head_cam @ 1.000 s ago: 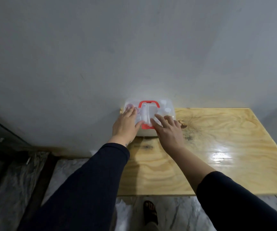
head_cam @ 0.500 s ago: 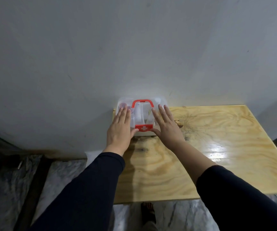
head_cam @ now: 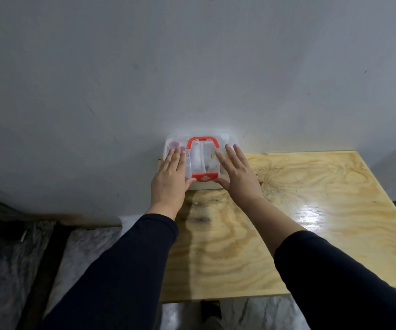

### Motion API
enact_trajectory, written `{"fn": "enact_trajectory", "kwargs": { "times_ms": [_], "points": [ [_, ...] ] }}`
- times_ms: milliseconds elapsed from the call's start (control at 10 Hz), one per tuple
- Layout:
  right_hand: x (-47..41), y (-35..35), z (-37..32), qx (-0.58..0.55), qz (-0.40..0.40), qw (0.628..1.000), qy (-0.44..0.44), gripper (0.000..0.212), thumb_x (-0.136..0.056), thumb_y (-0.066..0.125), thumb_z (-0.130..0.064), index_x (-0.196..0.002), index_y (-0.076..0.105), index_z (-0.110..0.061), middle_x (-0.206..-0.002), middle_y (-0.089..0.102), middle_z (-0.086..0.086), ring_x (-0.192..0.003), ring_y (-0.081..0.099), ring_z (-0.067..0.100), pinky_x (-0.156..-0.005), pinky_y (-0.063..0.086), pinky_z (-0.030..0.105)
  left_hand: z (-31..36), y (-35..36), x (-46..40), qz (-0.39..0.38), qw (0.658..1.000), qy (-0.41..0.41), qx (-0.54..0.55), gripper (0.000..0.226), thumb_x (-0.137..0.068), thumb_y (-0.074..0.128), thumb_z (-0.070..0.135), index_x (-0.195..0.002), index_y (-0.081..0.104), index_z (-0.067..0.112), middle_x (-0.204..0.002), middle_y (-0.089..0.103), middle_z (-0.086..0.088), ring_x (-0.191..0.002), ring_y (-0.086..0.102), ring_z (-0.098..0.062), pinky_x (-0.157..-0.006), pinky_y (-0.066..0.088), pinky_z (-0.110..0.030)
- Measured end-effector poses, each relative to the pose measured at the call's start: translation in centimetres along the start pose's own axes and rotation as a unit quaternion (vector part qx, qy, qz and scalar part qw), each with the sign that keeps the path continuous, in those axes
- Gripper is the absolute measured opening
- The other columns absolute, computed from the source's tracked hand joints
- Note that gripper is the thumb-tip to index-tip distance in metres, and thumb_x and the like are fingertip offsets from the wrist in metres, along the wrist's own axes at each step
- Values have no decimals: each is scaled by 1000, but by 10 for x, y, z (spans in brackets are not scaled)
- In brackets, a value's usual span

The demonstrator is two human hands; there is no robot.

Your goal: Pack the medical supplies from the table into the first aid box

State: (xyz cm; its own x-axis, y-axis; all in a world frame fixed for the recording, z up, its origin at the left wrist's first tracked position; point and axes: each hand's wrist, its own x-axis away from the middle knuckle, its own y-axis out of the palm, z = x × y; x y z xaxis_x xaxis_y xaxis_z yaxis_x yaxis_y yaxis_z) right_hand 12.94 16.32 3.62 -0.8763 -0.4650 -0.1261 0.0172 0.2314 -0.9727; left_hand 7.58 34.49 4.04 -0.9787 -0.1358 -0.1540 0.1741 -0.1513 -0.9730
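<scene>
First aid box (head_cam: 200,163), clear plastic with lid down, sits at the far left corner of the plywood table (head_cam: 299,222), back edge against the grey wall (head_cam: 192,67). Red handle (head_cam: 202,141) lies flat on the lid toward the wall side of the box; red latch (head_cam: 204,177) with white cross sits on the box's near edge. Through the lid: a purple round item (head_cam: 174,145) in the box's far left corner, white items in the middle, too blurry to name.

Left hand (head_cam: 169,181) flat on the left part of the box lid, fingers straight and together, palm down, thumb touching the left end of the latch. Right hand (head_cam: 238,173) flat on the right part of the lid, fingers spread, palm down, thumb just beside the right end of the latch. Neither hand grips anything; both are open and pressed on the lid.

Dark sleeves (head_cam: 125,270) on both arms; right sleeve pulled up the forearm. Tabletop near the box bare, glossy glare to the right of the box. Marbled floor (head_cam: 85,246) below the table's left edge.
</scene>
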Motion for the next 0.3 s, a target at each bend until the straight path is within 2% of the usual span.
{"fn": "enact_trajectory", "kwargs": {
  "times_ms": [100, 200, 300],
  "points": [
    [1, -3, 0, -2, -10, 1000, 6, 71, -93, 50, -45, -152, 15, -27, -162, 9, 3, -150, -3, 22, -121, 17, 37, 2, 0, 6, -2, 1000, 1, -6, 81, -95, 49, 46, -155, 6, 13, -164, 2, -1, -151, 0, -15, -120, 19, -29],
    [-4, -22, -5, 3, -65, 998, 10, 75, -92, 51, -45, -152, 9, -28, -162, 1, 1, -150, -8, 20, -123, 17, 38, 3, -18, -7, -21, 1000, -2, 19, 80, -96, 50, 44, -155, 5, 15, -164, 0, 0, -151, 1, -15, -119, 18, -29],
    [-3, -55, -3, -26, -122, 992, -9, 72, -90, 58, -41, -150, 20, -26, -162, 5, 3, -150, -1, 20, -122, 15, 46, -3, -26, 2, -27, 996, 7, 87, 78, -96, 52, 40, -156, 7, 17, -164, 0, 4, -151, 5, -15, -120, 18, -33]
  ]
}}
